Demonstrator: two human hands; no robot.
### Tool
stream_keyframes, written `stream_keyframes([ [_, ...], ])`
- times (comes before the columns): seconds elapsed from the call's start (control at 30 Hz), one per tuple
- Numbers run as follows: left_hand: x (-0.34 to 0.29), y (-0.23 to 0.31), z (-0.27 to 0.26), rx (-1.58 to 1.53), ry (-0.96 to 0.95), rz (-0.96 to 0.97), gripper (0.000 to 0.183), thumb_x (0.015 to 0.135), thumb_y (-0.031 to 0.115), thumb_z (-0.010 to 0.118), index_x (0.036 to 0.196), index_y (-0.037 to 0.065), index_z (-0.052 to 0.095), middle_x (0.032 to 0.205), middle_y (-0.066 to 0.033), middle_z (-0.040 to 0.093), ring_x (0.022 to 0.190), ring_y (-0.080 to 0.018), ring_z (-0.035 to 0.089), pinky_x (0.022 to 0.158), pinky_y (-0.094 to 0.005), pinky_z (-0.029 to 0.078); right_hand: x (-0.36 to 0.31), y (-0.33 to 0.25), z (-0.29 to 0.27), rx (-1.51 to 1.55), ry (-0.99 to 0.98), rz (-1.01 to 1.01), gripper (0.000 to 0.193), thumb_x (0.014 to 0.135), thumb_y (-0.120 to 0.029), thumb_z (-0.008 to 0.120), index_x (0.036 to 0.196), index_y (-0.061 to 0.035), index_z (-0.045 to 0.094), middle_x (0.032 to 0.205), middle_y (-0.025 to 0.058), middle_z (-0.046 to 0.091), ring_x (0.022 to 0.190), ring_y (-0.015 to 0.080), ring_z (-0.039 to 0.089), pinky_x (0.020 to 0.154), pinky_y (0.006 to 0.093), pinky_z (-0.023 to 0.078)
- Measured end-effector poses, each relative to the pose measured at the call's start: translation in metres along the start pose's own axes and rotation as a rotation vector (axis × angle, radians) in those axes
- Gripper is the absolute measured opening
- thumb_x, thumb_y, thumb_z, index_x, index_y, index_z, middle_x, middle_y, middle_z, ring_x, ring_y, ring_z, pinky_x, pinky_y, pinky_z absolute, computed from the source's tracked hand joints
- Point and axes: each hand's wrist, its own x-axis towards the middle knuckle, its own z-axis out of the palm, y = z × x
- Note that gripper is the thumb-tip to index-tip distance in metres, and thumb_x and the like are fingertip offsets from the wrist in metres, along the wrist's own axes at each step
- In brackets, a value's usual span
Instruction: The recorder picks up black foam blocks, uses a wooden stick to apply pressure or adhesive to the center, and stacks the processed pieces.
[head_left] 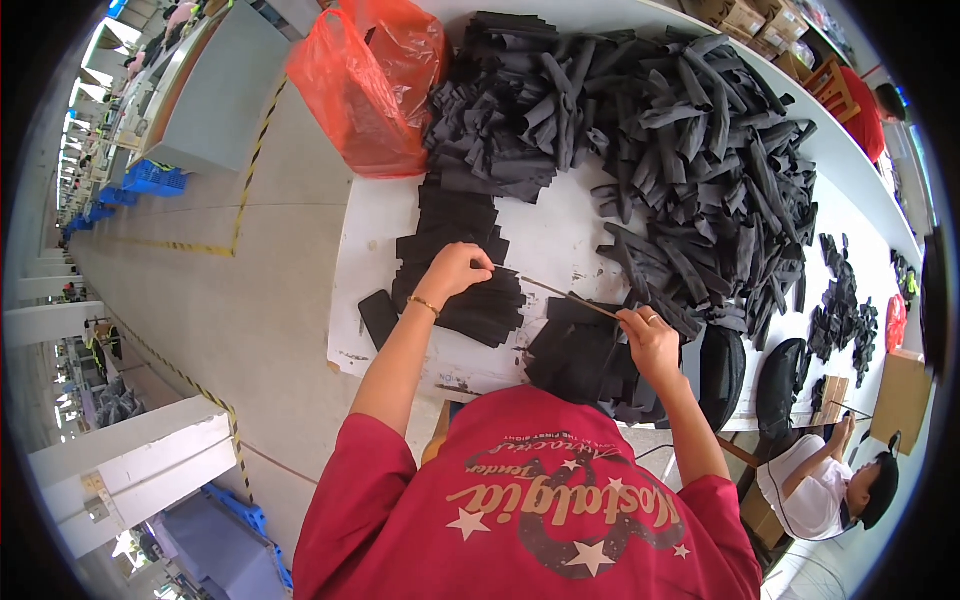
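Observation:
My right hand (pixel 651 345) is closed around one end of a thin brown stick (pixel 568 295), which points left across the white table. Black flat pieces (pixel 585 350) lie in a fanned pile under that hand, close to my body. My left hand (pixel 460 272) is pinched shut above another row of overlapping black pieces (pixel 455 290). Whatever sits between its fingertips is too small to make out; the stick's far tip ends just short of them.
A large heap of curled black pieces (pixel 710 150) covers the table's far right. At the far left edge stands a red plastic bag (pixel 365 90). A smaller black pile (pixel 845 310) lies further right, near a seated person in white (pixel 810 485).

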Motion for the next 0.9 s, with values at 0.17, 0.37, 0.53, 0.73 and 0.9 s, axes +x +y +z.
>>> stream_keyframes([
  [0.17,-0.004,0.024,-0.004,0.000,0.025,0.083,0.013,0.071,0.010,0.071,0.082,0.004,0.071,0.081,-0.0090,0.068,0.078,-0.0266,0.063,0.072,-0.0346,0.049,0.010,0.000,0.007,-0.028,0.004,-0.050,0.013,0.080,-0.009,0.067,0.093,-0.0114,0.065,0.076,0.0054,0.056,0.069,0.0250,0.061,0.057,0.0361,0.049],
  [0.37,-0.008,0.064,0.022,-0.010,-0.012,0.188,0.011,0.070,0.012,0.071,0.080,0.007,0.071,0.083,-0.0070,0.068,0.089,-0.0266,0.063,0.081,-0.0358,0.048,0.021,-0.029,0.032,0.027,0.005,-0.070,0.017,0.082,-0.011,0.066,0.099,-0.0101,0.066,0.078,0.0075,0.059,0.070,0.0274,0.062,0.058,0.0372,0.049],
  [0.53,-0.034,0.125,0.033,-0.063,0.738,0.414,0.042,0.073,0.014,0.075,0.112,0.010,0.059,0.120,-0.0090,0.057,0.118,-0.0290,0.052,0.101,-0.0410,0.039,0.008,-0.047,0.066,0.627,-0.031,0.214,0.018,0.086,-0.007,0.063,0.103,-0.0007,0.064,0.081,0.0120,0.061,0.070,0.0258,0.060,0.063,0.0314,0.047],
  [0.73,-0.041,0.067,0.113,-1.878,0.417,-0.117,0.031,0.089,0.018,0.067,0.114,0.004,0.057,0.100,-0.0103,0.063,0.095,-0.0295,0.063,0.088,-0.0424,0.050,0.000,-0.083,0.077,0.673,-0.050,0.319,0.010,0.087,-0.004,0.062,0.091,0.0043,0.060,0.077,0.0151,0.057,0.066,0.0253,0.056,0.061,0.0333,0.044],
  [0.9,-0.047,0.102,0.105,-1.846,0.613,-0.289,0.029,0.091,0.023,0.066,0.112,0.004,0.060,0.086,-0.0078,0.065,0.081,-0.0262,0.064,0.076,-0.0408,0.054,-0.013,-0.094,0.075,0.565,0.064,0.253,0.011,0.087,-0.005,0.061,0.093,0.0039,0.061,0.076,0.0159,0.057,0.066,0.0291,0.056,0.061,0.0361,0.044],
])
